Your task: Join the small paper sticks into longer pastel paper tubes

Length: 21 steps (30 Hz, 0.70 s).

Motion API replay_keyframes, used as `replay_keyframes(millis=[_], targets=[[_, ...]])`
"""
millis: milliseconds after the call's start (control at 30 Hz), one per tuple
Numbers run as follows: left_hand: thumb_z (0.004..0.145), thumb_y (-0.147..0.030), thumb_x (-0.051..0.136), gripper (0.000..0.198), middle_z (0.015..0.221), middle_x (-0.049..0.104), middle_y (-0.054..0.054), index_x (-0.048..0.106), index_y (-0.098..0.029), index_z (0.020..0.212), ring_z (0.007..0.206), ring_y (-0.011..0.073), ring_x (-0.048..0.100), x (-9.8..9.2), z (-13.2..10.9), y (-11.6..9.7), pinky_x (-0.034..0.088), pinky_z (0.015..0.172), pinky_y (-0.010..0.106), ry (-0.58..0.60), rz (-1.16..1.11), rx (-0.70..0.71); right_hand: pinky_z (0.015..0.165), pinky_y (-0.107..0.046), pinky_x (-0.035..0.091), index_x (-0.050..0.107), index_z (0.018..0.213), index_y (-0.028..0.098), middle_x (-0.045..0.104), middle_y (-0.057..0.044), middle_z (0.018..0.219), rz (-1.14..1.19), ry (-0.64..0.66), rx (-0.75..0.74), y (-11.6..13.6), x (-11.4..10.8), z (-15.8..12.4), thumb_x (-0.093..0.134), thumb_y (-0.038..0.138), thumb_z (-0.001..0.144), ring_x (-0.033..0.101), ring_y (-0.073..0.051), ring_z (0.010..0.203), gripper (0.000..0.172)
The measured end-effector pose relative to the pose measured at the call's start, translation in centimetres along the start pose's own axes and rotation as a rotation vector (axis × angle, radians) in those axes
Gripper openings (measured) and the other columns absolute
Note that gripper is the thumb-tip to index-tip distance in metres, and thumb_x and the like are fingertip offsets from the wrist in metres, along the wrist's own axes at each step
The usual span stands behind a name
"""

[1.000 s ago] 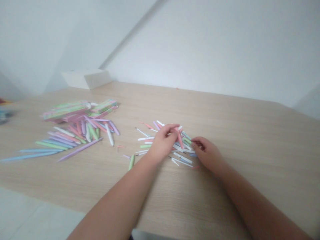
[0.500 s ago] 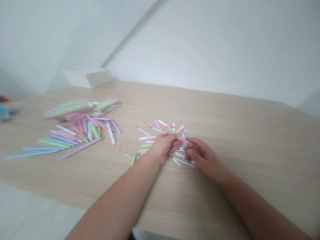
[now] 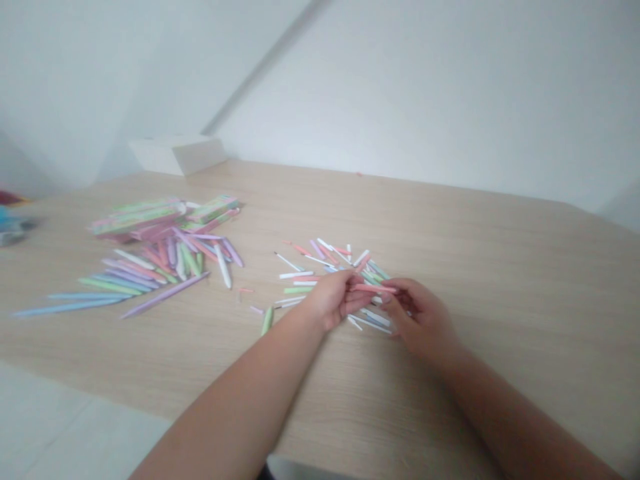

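Observation:
A salmon-pink pen barrel [image 3: 371, 289] lies nearly level between my two hands, above a spread of loose pen parts. Its left end rests in my left hand [image 3: 336, 300], where the thumb and fingers close around it, palm partly turned up. At the other end, my right hand [image 3: 425, 317] pinches the barrel between thumb and fingers. Beneath and around both hands lie white refills [image 3: 373, 322], coloured tubes and caps, partly hidden by the fingers. A short green pen piece [image 3: 267, 321] sits left of my left forearm.
To the left, pastel pens [image 3: 183, 260] lie in a loose heap and a fanned row. Behind them are flat printed pen boxes [image 3: 140, 219]. A white box [image 3: 177, 155] stands by the wall. Blurred blue and red items [image 3: 11, 223] show at the far left edge.
My right hand has closed on the right end of the pink pen barrel, having been just beside it. The barrel has shifted slightly right and now lies more level.

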State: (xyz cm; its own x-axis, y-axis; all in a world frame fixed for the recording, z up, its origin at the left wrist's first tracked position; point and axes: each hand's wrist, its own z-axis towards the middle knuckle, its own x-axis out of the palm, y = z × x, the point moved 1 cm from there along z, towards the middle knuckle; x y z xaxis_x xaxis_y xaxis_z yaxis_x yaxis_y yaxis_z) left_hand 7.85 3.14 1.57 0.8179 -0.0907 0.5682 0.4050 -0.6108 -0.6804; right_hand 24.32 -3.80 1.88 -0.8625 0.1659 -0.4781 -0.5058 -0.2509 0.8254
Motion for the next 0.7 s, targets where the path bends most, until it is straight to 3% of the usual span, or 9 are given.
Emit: replay_keyframes(millis=[200, 400, 567, 633, 700], targets=[[0.096, -0.016, 0.051, 0.019, 0.079, 0.072, 0.013, 0.065, -0.004, 0.088, 0.064, 0.0144, 0.073, -0.1, 0.2, 0.2, 0.063, 0.060, 0.021, 0.034, -0.022, -0.028, 0.039, -0.026, 0.054, 0.065, 0.116, 0.028, 0.070, -0.003, 0.084, 0.084, -0.060, 0.080, -0.6, -0.1, 0.0, 0.066, 0.052, 0.091, 0.070, -0.022, 0.069, 0.035], [0.092, -0.001, 0.052, 0.015, 0.079, 0.071, 0.011, 0.066, -0.004, 0.094, 0.064, 0.0117, 0.071, 0.3, -0.1, 0.2, 0.061, 0.061, 0.018, 0.050, -0.023, 0.004, 0.056, -0.027, 0.057, 0.066, 0.108, 0.023, 0.069, -0.002, 0.078, 0.180, -0.159, 0.014, -1.2, -0.4, 0.8, 0.068, 0.048, 0.091, 0.067, -0.017, 0.067, 0.030], [0.091, 0.003, 0.047, 0.020, 0.063, 0.059, 0.001, 0.062, -0.009, 0.092, 0.049, 0.0060, 0.060, 0.1, -0.1, -0.3, 0.055, 0.050, 0.014, 0.029, -0.073, 0.060, 0.052, -0.023, 0.049, 0.064, 0.095, 0.024, 0.060, 0.004, 0.063, 0.244, -0.297, 0.030, -0.8, -1.3, 1.5, 0.062, 0.046, 0.095, 0.057, -0.012, 0.055, 0.023], [0.092, 0.003, 0.046, 0.020, 0.061, 0.054, -0.002, 0.060, -0.011, 0.091, 0.045, 0.0037, 0.055, -0.1, 0.0, -0.8, 0.050, 0.046, 0.011, 0.020, -0.105, 0.083, 0.060, -0.024, 0.054, 0.062, 0.089, 0.024, 0.064, 0.003, 0.070, 0.330, -0.341, 0.066, -0.7, -1.5, 1.7, 0.061, 0.045, 0.096, 0.062, -0.013, 0.062, 0.022], [0.093, 0.001, 0.045, 0.019, 0.062, 0.054, -0.003, 0.058, -0.012, 0.092, 0.044, 0.0025, 0.053, -0.2, 0.1, -1.1, 0.047, 0.045, 0.010, 0.006, -0.129, 0.108, 0.072, -0.030, 0.059, 0.059, 0.085, 0.024, 0.068, 0.001, 0.080, 0.459, -0.305, 0.104, -0.8, -1.3, 1.9, 0.061, 0.045, 0.095, 0.069, -0.015, 0.072, 0.023]])
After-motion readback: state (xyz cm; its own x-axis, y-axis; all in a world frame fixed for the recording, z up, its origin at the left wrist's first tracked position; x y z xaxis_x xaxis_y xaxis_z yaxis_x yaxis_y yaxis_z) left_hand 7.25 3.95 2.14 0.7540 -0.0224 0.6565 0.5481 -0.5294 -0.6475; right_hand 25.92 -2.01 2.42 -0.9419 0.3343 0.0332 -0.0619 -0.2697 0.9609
